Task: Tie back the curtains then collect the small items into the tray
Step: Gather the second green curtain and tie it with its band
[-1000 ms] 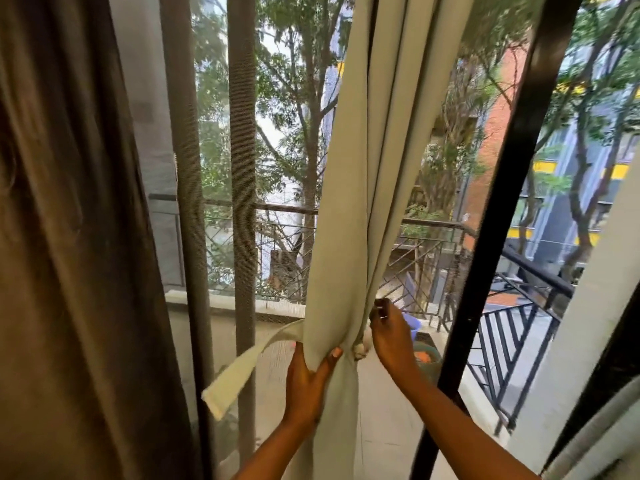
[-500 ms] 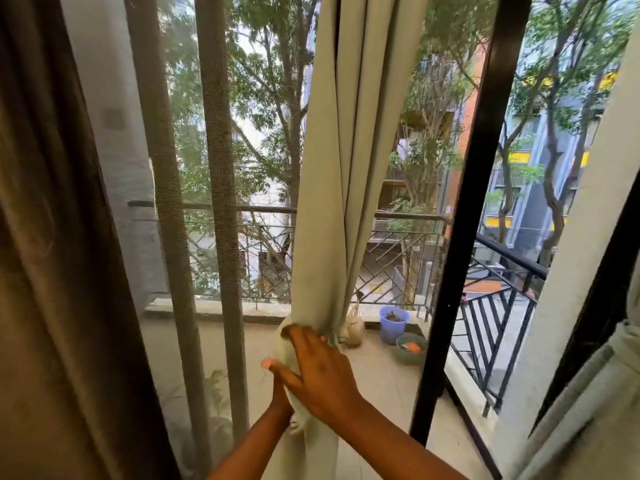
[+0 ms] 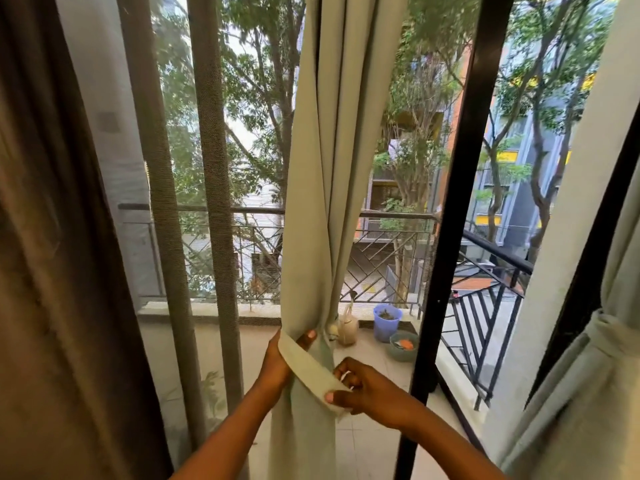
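Observation:
A pale green curtain (image 3: 329,168) hangs gathered into a narrow bunch in the middle of the window. My left hand (image 3: 277,362) grips the bunch from the left at waist height, thumb across the front. A flat tieback strap (image 3: 308,370) of the same cloth runs from the left side of the bunch down to the right. My right hand (image 3: 370,389) pinches the strap's free end in front of the curtain. No tray or small items are in view.
A dark brown curtain (image 3: 59,271) fills the left side. A black door frame (image 3: 453,216) stands right of the bunch, and another pale curtain (image 3: 588,393), tied, hangs at the far right. Beyond the glass are a balcony railing (image 3: 388,216), a blue pot (image 3: 386,322) and a bowl (image 3: 401,346).
A second ago the strap hung loose to the left. My right hand crossed over to it and has now drawn its end across the front of the curtain to the right.

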